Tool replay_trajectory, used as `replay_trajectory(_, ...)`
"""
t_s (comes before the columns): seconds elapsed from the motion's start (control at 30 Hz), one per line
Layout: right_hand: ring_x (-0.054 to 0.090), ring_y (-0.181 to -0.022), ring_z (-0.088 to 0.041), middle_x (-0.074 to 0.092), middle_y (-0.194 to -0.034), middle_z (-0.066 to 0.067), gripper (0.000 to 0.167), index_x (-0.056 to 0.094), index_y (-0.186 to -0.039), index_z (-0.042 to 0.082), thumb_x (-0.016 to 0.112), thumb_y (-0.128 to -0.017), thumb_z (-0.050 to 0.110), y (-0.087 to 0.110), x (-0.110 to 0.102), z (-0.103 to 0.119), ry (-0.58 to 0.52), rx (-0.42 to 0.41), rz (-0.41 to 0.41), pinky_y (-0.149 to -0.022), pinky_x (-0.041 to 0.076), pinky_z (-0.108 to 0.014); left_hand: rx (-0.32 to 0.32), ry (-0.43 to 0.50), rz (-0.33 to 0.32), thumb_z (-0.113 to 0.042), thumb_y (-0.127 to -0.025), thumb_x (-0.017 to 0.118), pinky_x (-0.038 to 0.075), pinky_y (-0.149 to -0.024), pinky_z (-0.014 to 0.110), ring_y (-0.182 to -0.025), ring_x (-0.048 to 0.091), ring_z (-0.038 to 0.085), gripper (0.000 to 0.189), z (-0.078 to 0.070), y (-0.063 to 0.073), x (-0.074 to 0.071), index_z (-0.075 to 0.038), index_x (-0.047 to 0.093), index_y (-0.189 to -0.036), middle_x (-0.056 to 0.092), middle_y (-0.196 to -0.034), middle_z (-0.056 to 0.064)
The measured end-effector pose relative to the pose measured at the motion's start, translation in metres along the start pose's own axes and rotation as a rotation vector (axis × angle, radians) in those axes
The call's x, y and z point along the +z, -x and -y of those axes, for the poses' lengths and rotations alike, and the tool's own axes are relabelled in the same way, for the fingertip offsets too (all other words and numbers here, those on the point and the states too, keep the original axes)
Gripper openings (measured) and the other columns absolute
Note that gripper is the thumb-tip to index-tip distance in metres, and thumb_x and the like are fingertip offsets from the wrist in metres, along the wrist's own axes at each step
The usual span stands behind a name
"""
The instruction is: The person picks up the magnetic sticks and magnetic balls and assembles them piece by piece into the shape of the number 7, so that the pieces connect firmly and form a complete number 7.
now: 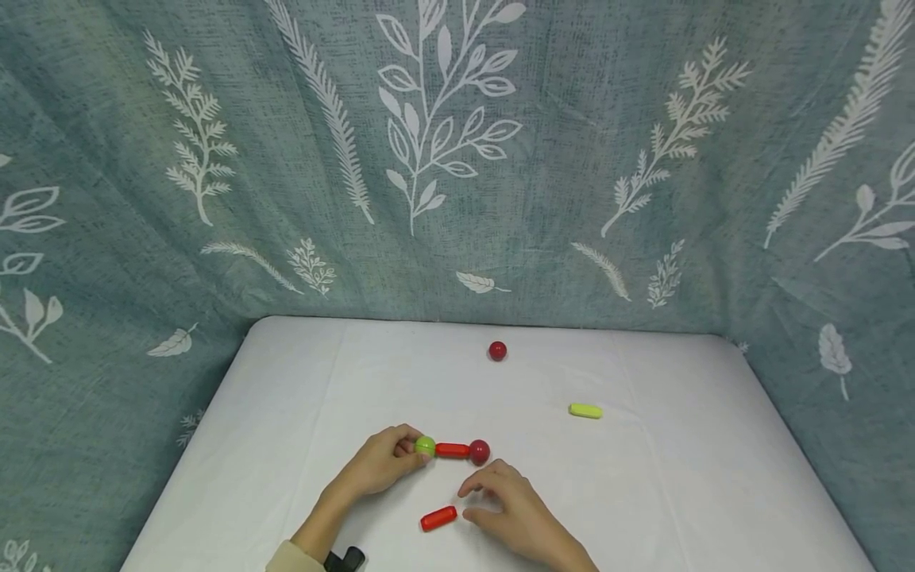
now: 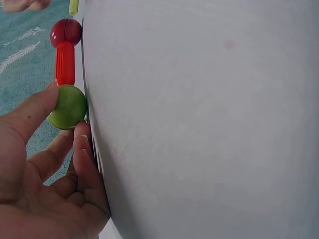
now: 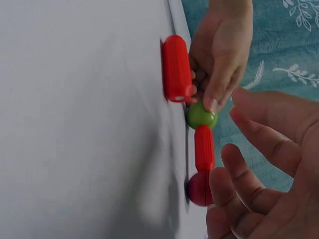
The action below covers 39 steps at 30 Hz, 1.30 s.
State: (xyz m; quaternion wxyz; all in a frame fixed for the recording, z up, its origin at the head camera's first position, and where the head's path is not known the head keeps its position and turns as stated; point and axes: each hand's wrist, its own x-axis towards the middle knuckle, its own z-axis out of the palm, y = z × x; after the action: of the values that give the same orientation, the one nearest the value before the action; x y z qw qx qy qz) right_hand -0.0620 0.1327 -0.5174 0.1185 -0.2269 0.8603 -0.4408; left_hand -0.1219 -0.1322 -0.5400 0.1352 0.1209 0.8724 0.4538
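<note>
From here, the left hand (image 1: 386, 461) pinches the green ball (image 1: 425, 446), which sits end to end with a red stick (image 1: 453, 451) and red ball (image 1: 479, 452) on the table (image 1: 715, 445). The right hand (image 1: 518, 512) holds nothing, fingers apart, just beside the loose stick (image 1: 438, 519). IMO hold that green ball steady and grab the loose stick mid-length, or it might roll.

one ball (image 1: 425, 446) is green, two rods (image 1: 438, 519) red, the table (image 1: 608, 492) white, the curtain (image 1: 565, 175) white-leafed teal.

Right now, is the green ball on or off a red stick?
On: a red stick meets the green ball with no visible gap.
</note>
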Motion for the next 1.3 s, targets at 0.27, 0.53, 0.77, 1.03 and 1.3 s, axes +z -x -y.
replay_trajectory(0.27,0.057,-0.094,-0.021,0.061,-0.104,0.003,0.021,0.071,-0.106,0.024,0.078,-0.088,0.016,0.004,-0.018,-0.006,0.002,0.011,-0.102,-0.083,0.049,-0.034,0.0,0.001,0.008,-0.032,-0.093,0.073,0.046,-0.067,0.027,-0.081,0.053,0.015,0.032,0.001,0.0,0.001,-0.008,0.068,-0.114,0.057,-0.09,-0.002)
replay_trajectory(0.53,0.055,-0.09,-0.018,0.063,-0.101,0.003,0.022,0.073,-0.104,0.025,0.08,-0.086,0.015,0.006,-0.043,-0.014,0.03,0.074,-0.221,-0.08,0.046,-0.038,0.012,0.01,0.007,-0.029,-0.092,0.074,0.046,-0.066,0.026,-0.08,0.053,0.015,0.031,-0.002,0.003,0.0,-0.007,0.068,-0.113,0.057,-0.089,0.0)
replay_trajectory(0.77,0.057,-0.091,-0.018,0.063,-0.104,0.008,0.026,0.072,-0.106,0.026,0.081,-0.086,0.013,0.012,-0.072,-0.024,0.037,0.1,-0.347,-0.081,0.045,-0.041,0.022,0.012,0.011,-0.03,-0.093,0.073,0.046,-0.067,0.026,-0.08,0.053,0.015,0.031,-0.001,0.001,0.001,-0.008,0.068,-0.113,0.057,-0.089,-0.001)
replay_trajectory(1.03,0.056,-0.093,-0.02,0.061,-0.115,0.001,0.024,0.071,-0.114,0.018,0.076,-0.091,0.023,0.016,-0.104,-0.042,0.097,0.113,-0.43,-0.08,0.043,-0.039,0.01,0.003,0.008,-0.032,-0.093,0.073,0.046,-0.068,0.027,-0.081,0.053,0.014,0.032,-0.001,0.0,0.0,-0.009,0.068,-0.114,0.057,-0.09,-0.003)
replay_trajectory(1.3,0.053,-0.092,-0.019,0.061,-0.112,-0.007,0.025,0.071,-0.116,0.014,0.072,-0.095,0.028,0.01,-0.125,-0.067,0.087,0.188,-0.469,-0.079,0.042,-0.035,0.008,0.004,0.003,-0.031,-0.092,0.074,0.046,-0.067,0.027,-0.081,0.052,0.015,0.032,-0.001,0.001,-0.002,-0.007,0.068,-0.113,0.057,-0.089,-0.001)
